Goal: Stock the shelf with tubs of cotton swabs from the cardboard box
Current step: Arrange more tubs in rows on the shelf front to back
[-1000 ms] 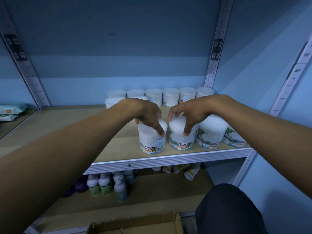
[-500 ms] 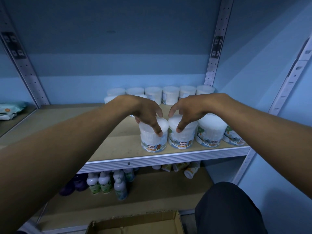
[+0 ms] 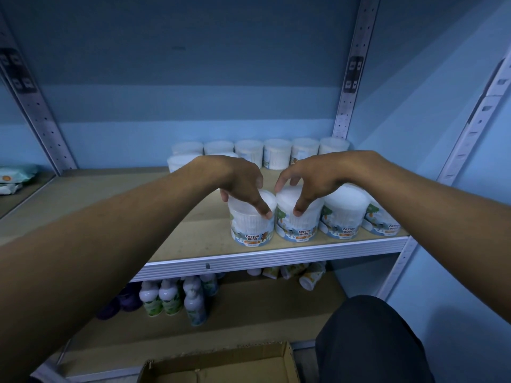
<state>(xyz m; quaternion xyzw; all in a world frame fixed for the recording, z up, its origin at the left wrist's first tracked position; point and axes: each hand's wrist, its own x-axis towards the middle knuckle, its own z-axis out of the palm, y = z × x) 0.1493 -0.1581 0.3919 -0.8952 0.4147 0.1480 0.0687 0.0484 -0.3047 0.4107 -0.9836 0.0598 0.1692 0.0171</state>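
Currently: left hand (image 3: 243,186) grips leftmost front tub (image 3: 252,225) from above, fingers curled. Right hand (image 3: 312,183) likewise grips adjacent tub (image 3: 300,219) on shelf (image 3: 265,258).

Single head-worn, wide-angle view, facing forward and slightly down into a shelving bay at close range. Both forearms enter from the lower corners and meet near centre at the front edge of the shelf (image 3: 276,257). The lower shelf (image 3: 249,322) and the rim of a cardboard box (image 3: 221,360) fill the bottom; straight uprights bow near the frame edges.
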